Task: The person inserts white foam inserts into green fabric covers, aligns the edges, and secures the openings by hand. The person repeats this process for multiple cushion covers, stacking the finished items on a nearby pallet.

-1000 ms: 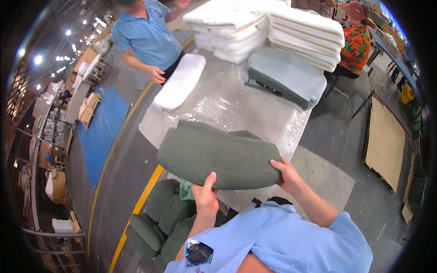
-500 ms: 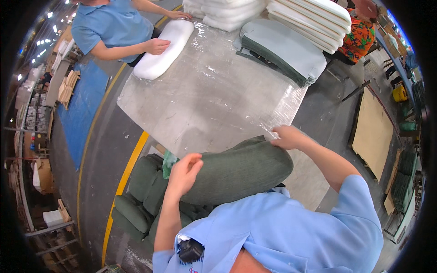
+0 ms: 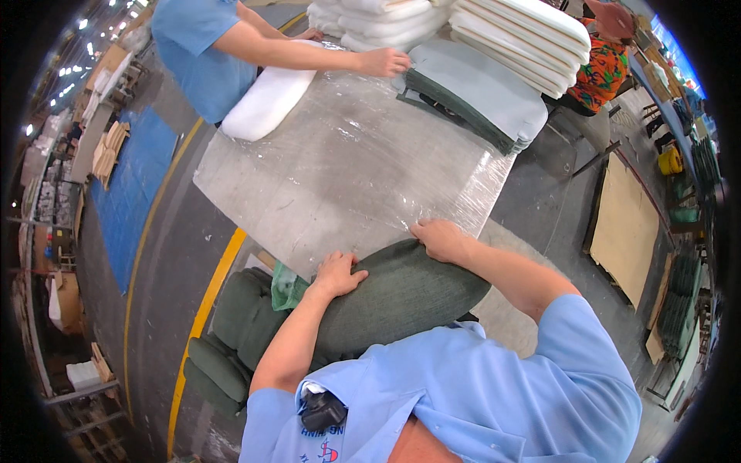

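Note:
A dark green fabric-covered cushion (image 3: 401, 301) with a rounded end lies against my front, at the near edge of the table. My left hand (image 3: 336, 275) rests on the cushion's far left edge, thumb apart from the fingers. At the far edge, further right, my right hand (image 3: 441, 239) is closed on the cushion's fabric with bent fingers; the fingertips are partly hidden. Beside my left wrist sits a green translucent plastic bag (image 3: 288, 287).
The table (image 3: 340, 177) is covered in clear film. Across it, a co-worker in blue (image 3: 204, 54) reaches over a white padding piece (image 3: 270, 100) toward stacked grey-green panels (image 3: 478, 85). White padding stacks (image 3: 525, 38) stand behind. More green cushions (image 3: 243, 312) lie at my left.
My left hand has come down onto the cushion. My right hand has moved left along its far edge. The co-worker's arm has stretched from the white padding toward the panels.

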`<action>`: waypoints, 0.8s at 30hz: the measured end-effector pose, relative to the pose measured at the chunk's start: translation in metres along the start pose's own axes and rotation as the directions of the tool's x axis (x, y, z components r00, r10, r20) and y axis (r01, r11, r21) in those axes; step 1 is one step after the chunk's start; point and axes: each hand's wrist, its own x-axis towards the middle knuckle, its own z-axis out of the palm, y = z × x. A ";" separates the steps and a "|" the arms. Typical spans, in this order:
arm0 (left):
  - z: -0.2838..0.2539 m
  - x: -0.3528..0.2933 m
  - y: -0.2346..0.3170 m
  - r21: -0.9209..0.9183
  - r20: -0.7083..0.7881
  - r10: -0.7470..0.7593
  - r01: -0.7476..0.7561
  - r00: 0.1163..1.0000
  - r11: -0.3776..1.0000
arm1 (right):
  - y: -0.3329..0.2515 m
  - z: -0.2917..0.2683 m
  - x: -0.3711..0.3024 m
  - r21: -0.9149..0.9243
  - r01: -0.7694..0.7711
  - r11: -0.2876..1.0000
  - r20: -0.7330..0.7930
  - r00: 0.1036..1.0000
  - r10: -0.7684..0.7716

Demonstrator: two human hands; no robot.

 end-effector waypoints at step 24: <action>0.027 0.006 -0.003 0.054 -0.170 0.078 -0.070 0.982 0.996 | -0.007 0.023 -0.002 0.201 -0.523 0.828 0.169 0.851 0.497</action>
